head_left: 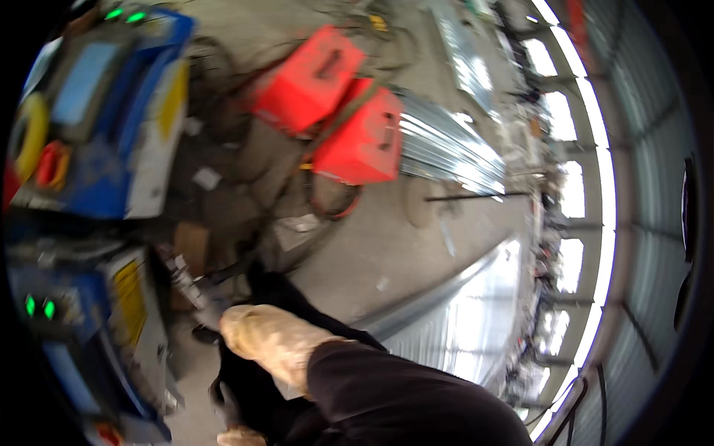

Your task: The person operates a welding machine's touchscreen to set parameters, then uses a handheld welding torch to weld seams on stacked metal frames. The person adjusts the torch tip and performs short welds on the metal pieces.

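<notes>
My right hand (271, 342), in a tan work glove, reaches in from the lower right out of a dark sleeve. Its fingers look curled closed, but blur hides what they grip. A narrow pale strip-like thing (184, 281) lies just beyond the fingertips; whether the glove touches it I cannot tell. At the bottom edge, a small part of another tan glove, my left hand (242, 437), shows with its fingers mostly hidden. A dark grey curved thing (223, 398) appears just above it. My dark-clothed legs and dark shoe (206, 334) are below the hands.
Two blue-and-grey machines with green displays, one upper (160, 141) and one lower (141, 320), stand on the left. Two red angular boxes (312, 78) (364, 141) sit ahead among cables. Ribbed metal sheets (450, 149) and a large shiny panel (461, 320) lie to the right.
</notes>
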### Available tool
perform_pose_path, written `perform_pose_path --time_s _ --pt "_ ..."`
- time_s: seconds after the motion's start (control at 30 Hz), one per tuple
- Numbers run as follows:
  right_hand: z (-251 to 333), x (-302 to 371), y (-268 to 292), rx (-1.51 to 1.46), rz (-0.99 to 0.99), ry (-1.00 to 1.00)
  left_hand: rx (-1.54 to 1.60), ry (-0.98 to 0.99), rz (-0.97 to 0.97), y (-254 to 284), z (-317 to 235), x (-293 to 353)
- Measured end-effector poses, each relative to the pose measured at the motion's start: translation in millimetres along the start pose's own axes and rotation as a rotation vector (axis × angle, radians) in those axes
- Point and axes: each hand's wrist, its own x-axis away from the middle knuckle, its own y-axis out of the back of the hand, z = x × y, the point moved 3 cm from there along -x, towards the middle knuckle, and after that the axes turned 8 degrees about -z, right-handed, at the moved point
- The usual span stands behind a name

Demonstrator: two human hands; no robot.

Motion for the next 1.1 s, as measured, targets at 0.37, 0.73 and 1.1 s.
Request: perform_pose_path --time_s 0.37,0.73,1.1 --pt "178 101 99 -0.308 0.450 -0.189 0.814 0.189 -0.169 21 -230 -7" --pt "209 -26 140 0.384 0.214 0.112 0.924 -0.078 0.092 12 -301 39" --pt "392 101 183 -0.153 0.792 0.465 0.807 -0.220 -0.335 143 -377 84"
